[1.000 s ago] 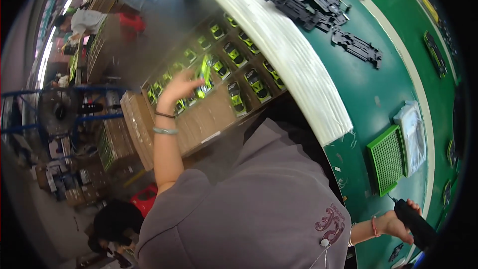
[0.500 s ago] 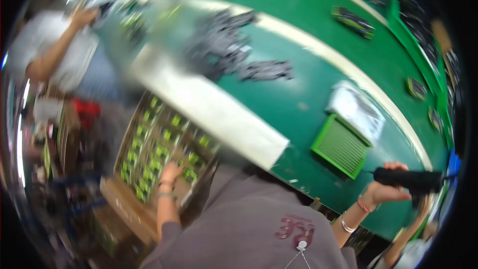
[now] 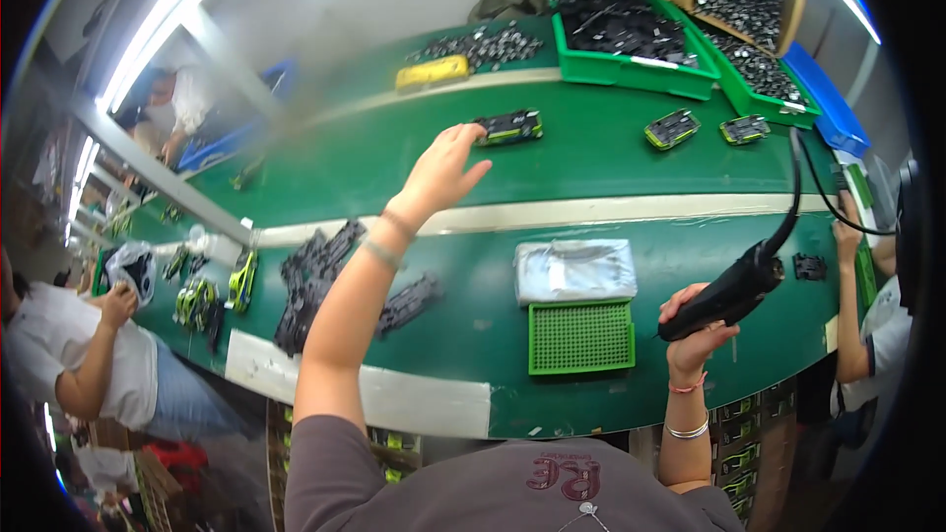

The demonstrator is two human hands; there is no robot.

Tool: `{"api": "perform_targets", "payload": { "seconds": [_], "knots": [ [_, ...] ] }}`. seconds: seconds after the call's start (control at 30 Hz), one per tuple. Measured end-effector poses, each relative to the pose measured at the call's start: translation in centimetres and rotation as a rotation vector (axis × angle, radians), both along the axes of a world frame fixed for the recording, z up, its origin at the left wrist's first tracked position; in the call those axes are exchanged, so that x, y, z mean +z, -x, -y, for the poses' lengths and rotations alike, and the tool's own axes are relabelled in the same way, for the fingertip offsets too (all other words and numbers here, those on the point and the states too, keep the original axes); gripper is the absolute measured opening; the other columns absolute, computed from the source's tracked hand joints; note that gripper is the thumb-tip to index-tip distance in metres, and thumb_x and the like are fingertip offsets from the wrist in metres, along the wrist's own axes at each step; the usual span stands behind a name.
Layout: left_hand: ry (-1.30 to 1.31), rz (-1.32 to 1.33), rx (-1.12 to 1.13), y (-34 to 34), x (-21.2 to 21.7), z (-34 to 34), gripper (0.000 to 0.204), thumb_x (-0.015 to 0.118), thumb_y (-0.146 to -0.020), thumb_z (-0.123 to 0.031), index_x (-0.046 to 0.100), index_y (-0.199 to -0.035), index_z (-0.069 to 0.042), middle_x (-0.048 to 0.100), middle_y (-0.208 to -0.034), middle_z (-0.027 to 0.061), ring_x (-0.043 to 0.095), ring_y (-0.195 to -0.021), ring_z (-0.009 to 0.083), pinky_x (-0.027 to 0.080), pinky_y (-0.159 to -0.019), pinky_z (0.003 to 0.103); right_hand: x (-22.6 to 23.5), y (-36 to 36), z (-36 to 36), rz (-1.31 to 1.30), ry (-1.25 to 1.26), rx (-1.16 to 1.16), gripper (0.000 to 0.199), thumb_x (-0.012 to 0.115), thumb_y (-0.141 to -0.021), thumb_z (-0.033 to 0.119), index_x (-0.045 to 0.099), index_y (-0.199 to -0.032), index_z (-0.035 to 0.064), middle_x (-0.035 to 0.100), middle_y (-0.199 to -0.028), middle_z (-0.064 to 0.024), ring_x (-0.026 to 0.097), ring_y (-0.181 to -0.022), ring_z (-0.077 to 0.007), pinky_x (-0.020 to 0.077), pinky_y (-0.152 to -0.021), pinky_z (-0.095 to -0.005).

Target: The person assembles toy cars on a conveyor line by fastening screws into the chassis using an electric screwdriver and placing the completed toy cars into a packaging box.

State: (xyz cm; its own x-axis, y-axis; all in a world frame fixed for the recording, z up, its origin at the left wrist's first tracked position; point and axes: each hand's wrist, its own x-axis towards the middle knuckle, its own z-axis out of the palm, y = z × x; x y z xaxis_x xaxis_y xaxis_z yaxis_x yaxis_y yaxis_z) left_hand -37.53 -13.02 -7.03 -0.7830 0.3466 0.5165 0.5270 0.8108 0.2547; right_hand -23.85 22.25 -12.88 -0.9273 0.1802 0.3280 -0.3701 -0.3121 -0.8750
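My left hand (image 3: 448,167) reaches across the far green strip of the bench, its fingertips at the left end of a black and yellow-green toy car (image 3: 514,127) that lies underside up. The thumb stands apart from the fingers, and the hand is not closed round the car. In my right hand (image 3: 698,343) rests a black electric screwdriver (image 3: 724,298), its thin bit pointing left and its cable running up to the right. Left of the screwdriver lie a green mesh tray (image 3: 581,371) and a clear plastic bag (image 3: 576,271).
Two more toy cars (image 3: 673,129) (image 3: 744,129) lie farther right. Black chassis parts (image 3: 315,276) are heaped beside my left forearm. Green bins (image 3: 631,71) of small parts and a yellow block (image 3: 432,73) stand at the back. Co-workers are at both sides.
My left hand has moved from the box of toy cars below the bench up to the car on the far strip. The view has swung right; my right hand still holds the screwdriver.
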Motion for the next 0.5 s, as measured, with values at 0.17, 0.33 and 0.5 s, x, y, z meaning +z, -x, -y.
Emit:
{"api": "perform_targets", "payload": {
  "seconds": [0.17, 0.33, 0.5],
  "knots": [
    [0.149, 0.106, 0.071, 10.3, -4.9, -0.4, 0.044, 0.066, -0.077, -0.018, 0.046, -0.115, -0.007, 0.055, -0.111, 0.0135, 0.048, -0.110, 0.0327, 0.039, -0.093, 0.042, 0.1, -0.4, 0.4, -0.009, -0.008, -0.077, 0.082, 0.029, -0.070, 0.084, 0.045, -0.081, 0.0044, 0.049, -0.058, -0.0064, 0.049, -0.050, -0.0159, 0.0430, -0.049, -0.0273],
    [0.186, 0.214, 0.209, 10.8, -7.3, -0.3, 0.045, 0.070, -0.074, -0.020, 0.048, -0.113, -0.013, 0.056, -0.109, 0.0128, 0.050, -0.109, 0.0321, 0.036, -0.091, 0.053, 0.0, -0.4, 0.6, 0.038, 0.011, -0.040, 0.083, 0.026, -0.071, 0.084, 0.046, -0.082, 0.0048, 0.049, -0.059, -0.0064, 0.049, -0.051, -0.0158, 0.0427, -0.049, -0.0274],
    [-0.076, 0.141, 0.071, 8.2, -7.0, -1.4, 0.038, 0.071, -0.073, -0.015, 0.052, -0.104, -0.004, 0.058, -0.097, 0.0153, 0.056, -0.091, 0.0305, 0.045, -0.080, 0.038, -0.7, 0.8, 0.5, 0.079, 0.038, -0.059, 0.085, 0.027, -0.069, 0.085, 0.047, -0.085, 0.0044, 0.049, -0.060, -0.0063, 0.049, -0.052, -0.0157, 0.0421, -0.050, -0.0276]
  ]
}}
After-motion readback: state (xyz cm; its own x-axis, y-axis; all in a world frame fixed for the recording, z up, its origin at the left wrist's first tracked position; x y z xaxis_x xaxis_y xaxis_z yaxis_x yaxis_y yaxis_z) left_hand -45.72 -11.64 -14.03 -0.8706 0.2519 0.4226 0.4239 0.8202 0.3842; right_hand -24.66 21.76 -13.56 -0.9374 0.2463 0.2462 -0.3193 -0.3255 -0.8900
